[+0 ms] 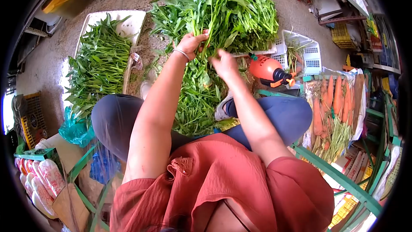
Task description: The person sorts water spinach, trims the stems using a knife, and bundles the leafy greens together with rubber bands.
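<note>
Vivid green leafy stems [240,6] at twelve o'clock, white tray [135,22] at ten, orange-and-black sprayer [263,67] at two, orange carrots [337,96] at three, rust-red shirt [231,167] at six!

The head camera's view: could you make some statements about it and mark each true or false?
1. The bare left hand grips long leafy green stems. True.
2. The thin silver-coloured bracelet is on the right arm. False: it is on the left arm.
3. Long orange carrots lie on the person's right. True.
4. The white rectangular tray holds carrots. False: it holds a pile of leafy greens.
</note>
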### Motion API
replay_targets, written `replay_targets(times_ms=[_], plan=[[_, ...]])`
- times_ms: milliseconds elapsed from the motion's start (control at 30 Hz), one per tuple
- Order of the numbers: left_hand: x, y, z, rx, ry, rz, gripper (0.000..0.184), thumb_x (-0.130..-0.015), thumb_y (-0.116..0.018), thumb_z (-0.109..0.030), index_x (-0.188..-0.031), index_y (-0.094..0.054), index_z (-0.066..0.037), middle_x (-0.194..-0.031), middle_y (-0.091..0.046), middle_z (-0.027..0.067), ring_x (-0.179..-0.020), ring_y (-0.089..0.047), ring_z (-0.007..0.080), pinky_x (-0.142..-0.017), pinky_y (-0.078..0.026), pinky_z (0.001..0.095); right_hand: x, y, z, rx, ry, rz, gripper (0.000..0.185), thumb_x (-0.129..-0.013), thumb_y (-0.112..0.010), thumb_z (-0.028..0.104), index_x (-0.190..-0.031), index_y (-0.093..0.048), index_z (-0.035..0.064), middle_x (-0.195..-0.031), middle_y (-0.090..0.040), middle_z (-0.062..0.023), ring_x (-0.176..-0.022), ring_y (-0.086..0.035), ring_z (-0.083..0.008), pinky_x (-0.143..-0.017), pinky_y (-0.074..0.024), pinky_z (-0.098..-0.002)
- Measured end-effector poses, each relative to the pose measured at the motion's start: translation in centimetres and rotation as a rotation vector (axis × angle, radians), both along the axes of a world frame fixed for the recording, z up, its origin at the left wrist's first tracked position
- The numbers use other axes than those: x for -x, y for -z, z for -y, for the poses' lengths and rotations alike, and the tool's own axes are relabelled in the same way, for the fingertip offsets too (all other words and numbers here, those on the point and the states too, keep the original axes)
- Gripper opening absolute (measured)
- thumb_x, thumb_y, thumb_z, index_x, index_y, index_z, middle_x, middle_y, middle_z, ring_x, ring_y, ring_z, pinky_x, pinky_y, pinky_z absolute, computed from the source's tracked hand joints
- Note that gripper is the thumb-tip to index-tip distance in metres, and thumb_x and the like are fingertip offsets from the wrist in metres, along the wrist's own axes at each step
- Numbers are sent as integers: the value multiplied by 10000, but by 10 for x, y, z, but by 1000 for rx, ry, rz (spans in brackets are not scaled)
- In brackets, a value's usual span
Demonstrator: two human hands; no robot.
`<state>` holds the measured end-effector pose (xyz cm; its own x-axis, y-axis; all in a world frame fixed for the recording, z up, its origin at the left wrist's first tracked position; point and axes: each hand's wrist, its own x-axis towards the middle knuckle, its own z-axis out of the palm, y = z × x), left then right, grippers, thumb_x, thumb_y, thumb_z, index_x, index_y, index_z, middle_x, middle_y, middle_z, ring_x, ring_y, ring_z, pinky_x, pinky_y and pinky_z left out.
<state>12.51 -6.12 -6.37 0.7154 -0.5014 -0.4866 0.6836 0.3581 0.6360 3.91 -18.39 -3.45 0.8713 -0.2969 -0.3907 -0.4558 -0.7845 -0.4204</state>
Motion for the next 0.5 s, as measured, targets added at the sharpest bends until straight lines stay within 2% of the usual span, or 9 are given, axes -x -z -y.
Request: replay_targets(times_ms=[67, 133, 167, 200, 267, 333, 400, 433, 500], plan=[[-3, 0, 0, -104, 13, 69, 127, -762, -626, -170, -870, -591, -113, -685, -578, -19, -533, -503, 87, -414, -298, 186, -21, 12, 18, 250, -281, 509, 323, -779, -545, 202, -1093, -540, 125, -1186, -475, -75, -998, -480, -261, -835, -401, -352], [-5, -15, -6, -60, -25, 60, 135, -758, -636, -190, -850, -581, -106, -685, -572, -22, -538, -488, 77, -417, -328, 187, -41, 2, 21, 322, -417, 480, 356, -784, -524, 187, -1138, -501, 167, -1274, -383, -24, -1084, -397, -260, -894, -346, -388], [-6, -24, -9, 22, -51, 40, 135, -760, -633, -187, -853, -578, -106, -691, -570, -22, -546, -494, 78, -429, -347, 190, -49, -2, 20, 365, -432, 349, 398, -792, -513, 187, -1185, -460, 222, -1320, -313, -9, -1131, -353, -243, -935, -294, -435], [-6, -32, -14, 100, -80, 20, 135, -762, -631, -185, -856, -574, -106, -698, -567, -23, -553, -500, 78, -441, -366, 194, -56, 7, 23, 409, -429, 297, 401, -800, -501, 178, -1194, -455, 239, -1342, -276, 7, -1163, -325, -231, -958, -266, -442], [-7, -43, -26, 190, -85, 12, 137, -773, -617, -194, -858, -552, -108, -740, -560, -1, -580, -505, 94, -477, -394, 215, -64, 20, 31, 418, -414, 216, 406, -812, -488, 174, -1208, -439, 250, -1356, -253, 21, -1186, -303, -219, -975, -243, -434], [-5, -46, -38, 304, -90, 122, 173, -807, -573, -225, -898, -527, -86, -815, -534, 4, -619, -470, 92, -484, -381, 196, -65, 23, 33, 420, -425, 171, 426, -828, -471, 162, -1236, -401, 263, -1375, -208, 42, -1198, -284, -215, -972, -241, -445], [-3, -46, -50, 408, -112, 173, 186, -811, -565, -218, -926, -528, -77, -823, -540, 12, -634, -482, 106, -499, -383, 210, -62, 23, 30, 355, -393, 218, 388, -822, -479, 161, -1203, -447, 231, -1356, -258, 10, -1183, -310, -227, -972, -235, -461], [-2, -44, -54, 349, -128, 192, 184, -810, -566, -219, -922, -532, -77, -821, -550, 12, -645, -500, 110, -499, -387, 211, -61, 21, 25, 348, -397, 226, 388, -822, -479, 161, -1203, -447, 231, -1356, -258, 10, -1183, -310, -227, -972, -235, -461], [1, -42, -61, 247, -140, 197, 177, -809, -567, -220, -916, -538, -82, -818, -566, 14, -670, -533, 116, -498, -398, 214, -60, 16, 15, 256, -226, 390, 302, -819, -485, 208, -1117, -533, 192, -1284, -379, -25, -1141, -363, -257, -944, -265, -474]])
